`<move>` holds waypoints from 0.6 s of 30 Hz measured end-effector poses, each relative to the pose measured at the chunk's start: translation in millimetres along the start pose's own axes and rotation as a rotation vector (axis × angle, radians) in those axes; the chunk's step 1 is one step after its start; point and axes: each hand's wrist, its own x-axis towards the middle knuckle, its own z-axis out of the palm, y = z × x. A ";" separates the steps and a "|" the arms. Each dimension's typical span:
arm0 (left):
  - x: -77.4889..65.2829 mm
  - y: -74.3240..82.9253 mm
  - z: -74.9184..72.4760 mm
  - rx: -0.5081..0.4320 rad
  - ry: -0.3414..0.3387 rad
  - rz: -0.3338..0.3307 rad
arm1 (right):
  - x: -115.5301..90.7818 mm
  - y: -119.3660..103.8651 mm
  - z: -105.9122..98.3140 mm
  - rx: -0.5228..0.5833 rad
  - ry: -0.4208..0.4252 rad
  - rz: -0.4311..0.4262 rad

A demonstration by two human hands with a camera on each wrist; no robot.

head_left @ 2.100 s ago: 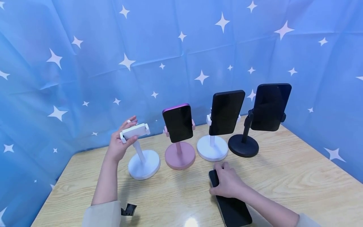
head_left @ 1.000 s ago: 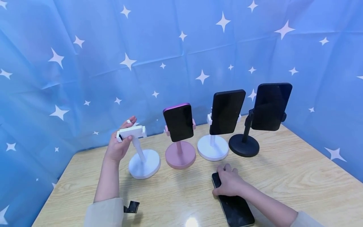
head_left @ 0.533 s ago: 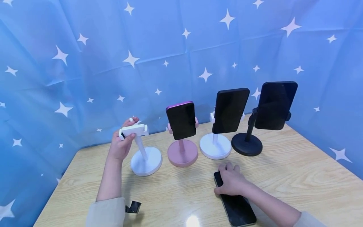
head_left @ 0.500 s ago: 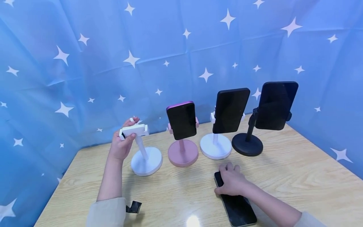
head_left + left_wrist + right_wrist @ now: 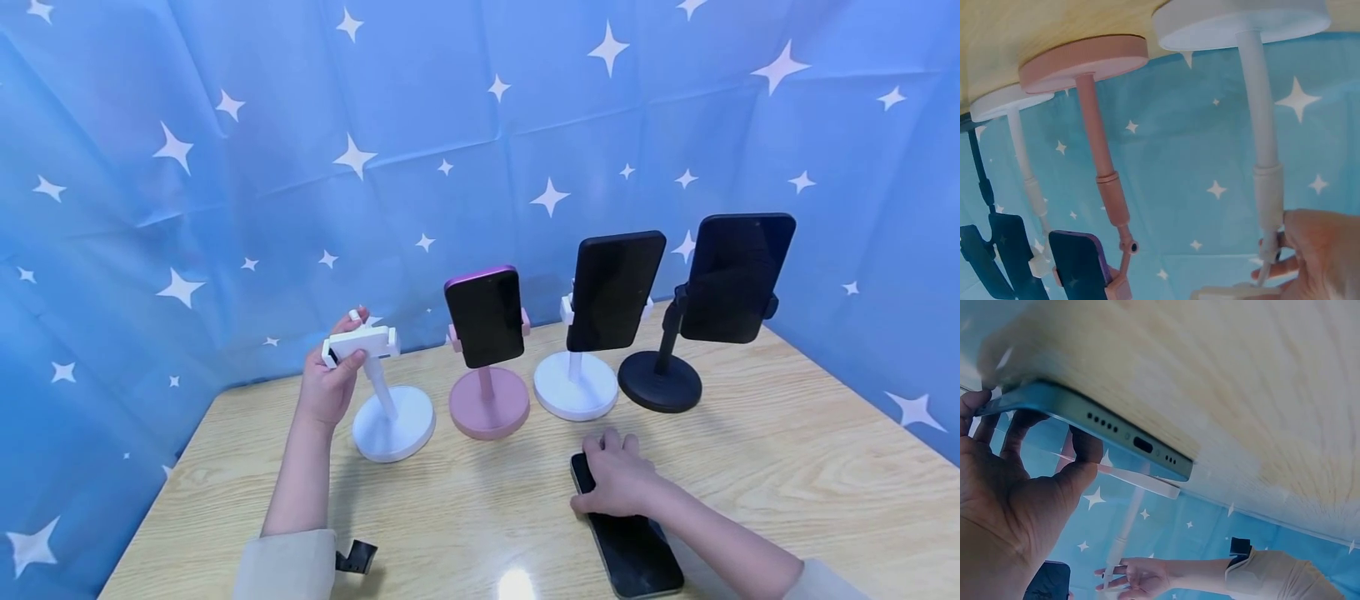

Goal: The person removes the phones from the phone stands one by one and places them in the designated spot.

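Observation:
My left hand [image 5: 330, 387] grips the clamp [image 5: 365, 342] at the top of a white phone stand [image 5: 397, 429], thumb on its front and fingers behind. No phone sits in that clamp. The left wrist view shows the stand's pole [image 5: 1257, 100] and the hand [image 5: 1325, 256] around its upper joint. On the table, a dark phone [image 5: 641, 558] lies screen up beneath my right hand [image 5: 618, 479], whose thumb and fingers hold opposite edges near its far end. In the right wrist view the phone's [image 5: 1129, 434] port end faces the camera.
A pink stand [image 5: 489, 406], a second white stand [image 5: 575, 387] and a black stand [image 5: 660, 383] stand in a row to the right, each holding an upright phone. Behind them hangs a blue star-patterned curtain [image 5: 420, 100]. A black bracket [image 5: 356, 557] sticks out by the left sleeve.
Early on, the white clamp tilts slightly in my left hand and the flat phone shifts a little toward me with my right hand. Since then both hands keep their holds; the head view drifts slightly.

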 end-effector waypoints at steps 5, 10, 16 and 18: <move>-1.9 1.0 2.7 0.026 0.040 -0.025 | -0.1 0.1 -1.0 -0.003 -0.017 -0.004; -2.3 0.6 6.0 0.003 0.082 -0.051 | 0.2 1.5 -0.9 -0.003 -0.023 -0.011; -8.2 -0.8 10.9 -0.095 0.193 -0.051 | -0.2 1.6 -1.1 -0.017 -0.024 -0.038; -10.6 -0.7 11.5 -0.104 0.220 -0.038 | 0.0 1.2 -1.4 -0.022 -0.026 -0.046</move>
